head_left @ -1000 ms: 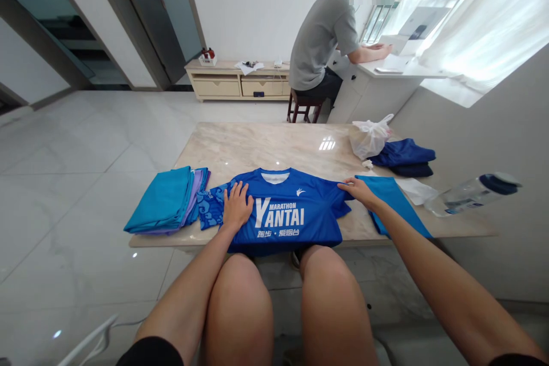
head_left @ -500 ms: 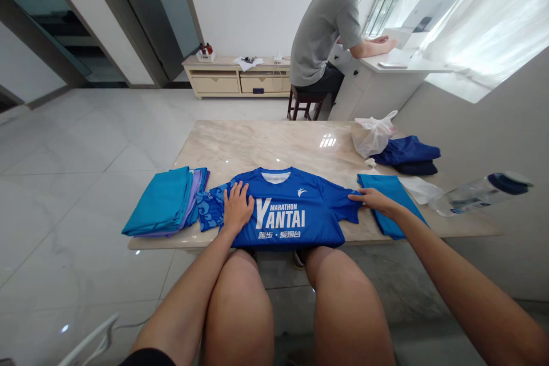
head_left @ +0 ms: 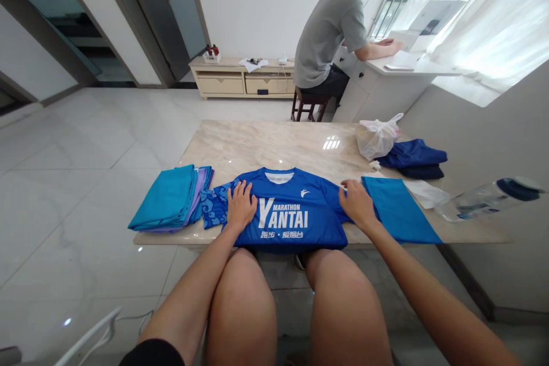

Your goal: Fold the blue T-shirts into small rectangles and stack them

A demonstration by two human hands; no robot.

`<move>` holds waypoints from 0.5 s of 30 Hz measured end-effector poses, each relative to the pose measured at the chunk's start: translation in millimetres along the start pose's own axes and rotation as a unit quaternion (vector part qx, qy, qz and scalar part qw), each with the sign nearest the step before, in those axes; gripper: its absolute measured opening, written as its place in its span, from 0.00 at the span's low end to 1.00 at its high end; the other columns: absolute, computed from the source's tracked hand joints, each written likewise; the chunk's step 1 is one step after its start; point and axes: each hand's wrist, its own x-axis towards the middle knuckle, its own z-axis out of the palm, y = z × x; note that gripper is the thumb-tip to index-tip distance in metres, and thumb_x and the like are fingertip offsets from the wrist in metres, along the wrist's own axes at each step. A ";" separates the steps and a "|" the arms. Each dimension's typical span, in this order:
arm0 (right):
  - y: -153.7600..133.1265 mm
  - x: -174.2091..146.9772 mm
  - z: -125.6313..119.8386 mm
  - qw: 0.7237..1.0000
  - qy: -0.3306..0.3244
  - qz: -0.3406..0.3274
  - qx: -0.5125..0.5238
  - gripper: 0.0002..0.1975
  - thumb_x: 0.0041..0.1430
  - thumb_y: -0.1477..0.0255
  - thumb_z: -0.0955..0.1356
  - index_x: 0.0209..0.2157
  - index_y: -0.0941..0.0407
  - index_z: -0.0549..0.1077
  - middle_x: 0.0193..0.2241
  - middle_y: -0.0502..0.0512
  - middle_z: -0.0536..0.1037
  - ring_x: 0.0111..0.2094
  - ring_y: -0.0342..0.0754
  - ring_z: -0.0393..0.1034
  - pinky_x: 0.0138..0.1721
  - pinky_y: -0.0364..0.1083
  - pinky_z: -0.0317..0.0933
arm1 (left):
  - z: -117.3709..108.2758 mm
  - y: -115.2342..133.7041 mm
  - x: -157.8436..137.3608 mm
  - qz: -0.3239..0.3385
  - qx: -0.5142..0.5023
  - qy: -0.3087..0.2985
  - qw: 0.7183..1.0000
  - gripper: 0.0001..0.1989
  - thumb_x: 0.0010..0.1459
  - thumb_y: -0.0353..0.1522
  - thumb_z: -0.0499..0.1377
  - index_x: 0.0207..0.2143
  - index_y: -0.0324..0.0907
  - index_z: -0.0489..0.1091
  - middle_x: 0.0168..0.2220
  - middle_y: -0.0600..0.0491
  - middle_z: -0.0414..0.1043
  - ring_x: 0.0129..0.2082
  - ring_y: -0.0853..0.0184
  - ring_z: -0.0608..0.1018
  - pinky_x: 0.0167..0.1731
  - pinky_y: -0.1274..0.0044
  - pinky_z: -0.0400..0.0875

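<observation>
A blue short-sleeved T-shirt [head_left: 281, 189] with white "Marathon Yantai" lettering lies front up on the stone-topped table [head_left: 240, 140], its lower part at the near edge. My left hand [head_left: 242, 204] rests open on it, fingers spread near the patterned left sleeve. Over the right sleeve is my right hand [head_left: 358, 203], fingers bent but apart; it covers the sleeve's end. A stack of folded teal and purple cloth [head_left: 165, 197] sits to the left. A flat teal cloth [head_left: 401, 209] lies just beyond my right hand.
A white plastic bag [head_left: 377, 137], dark blue cloth [head_left: 414, 157], tissue paper [head_left: 426, 191] and a clear water bottle [head_left: 484, 200] lie at the table's right. Another person [head_left: 328, 34] sits on a stool at a white desk. A low cabinet [head_left: 223, 87] stands behind.
My right hand has moved inward from the right sleeve's tip to over the sleeve. My left hand stays on the shirt. The view has shifted slightly.
</observation>
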 end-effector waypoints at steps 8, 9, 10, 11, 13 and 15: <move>-89.6 -19.0 67.6 0.991 -0.124 -0.044 -0.023 0.35 0.81 0.58 0.55 0.81 0.59 0.57 0.82 0.63 0.50 0.83 0.62 0.40 0.80 0.63 0.39 | -11.5 -7.5 -3.0 -0.003 0.010 -0.028 1.000 0.32 0.76 0.38 0.44 0.77 0.38 0.62 0.78 0.42 0.61 0.80 0.52 0.61 0.80 0.49 0.44; -88.8 -19.4 68.5 0.991 -0.128 -0.042 -0.027 0.36 0.81 0.57 0.55 0.81 0.58 0.56 0.82 0.62 0.48 0.83 0.61 0.39 0.80 0.62 0.37 | -13.1 -11.1 -2.5 -0.009 0.014 -0.034 0.999 0.33 0.76 0.38 0.44 0.78 0.39 0.61 0.79 0.42 0.60 0.80 0.53 0.60 0.80 0.48 0.43; -86.5 -19.1 68.3 0.990 -0.129 -0.043 -0.030 0.36 0.82 0.56 0.54 0.81 0.58 0.55 0.83 0.61 0.47 0.83 0.60 0.38 0.81 0.62 0.35 | -13.9 -14.8 -1.5 -0.016 0.019 -0.043 0.999 0.33 0.77 0.39 0.43 0.79 0.40 0.59 0.80 0.43 0.58 0.81 0.52 0.58 0.80 0.48 0.42; -83.4 -18.0 67.5 0.990 -0.129 -0.044 -0.031 0.36 0.82 0.56 0.54 0.81 0.57 0.55 0.83 0.60 0.47 0.83 0.59 0.38 0.81 0.62 0.34 | -13.9 -18.1 0.1 -0.024 0.026 -0.054 0.998 0.33 0.77 0.41 0.43 0.79 0.41 0.58 0.81 0.44 0.55 0.81 0.52 0.56 0.80 0.47 0.43; -77.0 -13.6 66.1 0.990 -0.126 -0.047 -0.035 0.36 0.82 0.55 0.54 0.82 0.56 0.55 0.83 0.59 0.47 0.83 0.59 0.38 0.81 0.62 0.34 | -11.5 -22.3 6.0 -0.033 0.041 -0.075 0.996 0.34 0.78 0.43 0.42 0.80 0.43 0.56 0.82 0.45 0.50 0.83 0.50 0.52 0.79 0.44 0.43; -72.2 -5.5 66.7 0.990 -0.123 -0.047 -0.039 0.36 0.82 0.55 0.54 0.82 0.56 0.55 0.83 0.59 0.47 0.83 0.59 0.38 0.81 0.62 0.34 | -6.9 -22.3 16.7 -0.030 0.055 -0.080 0.995 0.35 0.78 0.45 0.41 0.81 0.44 0.54 0.83 0.46 0.47 0.83 0.50 0.50 0.79 0.43 0.42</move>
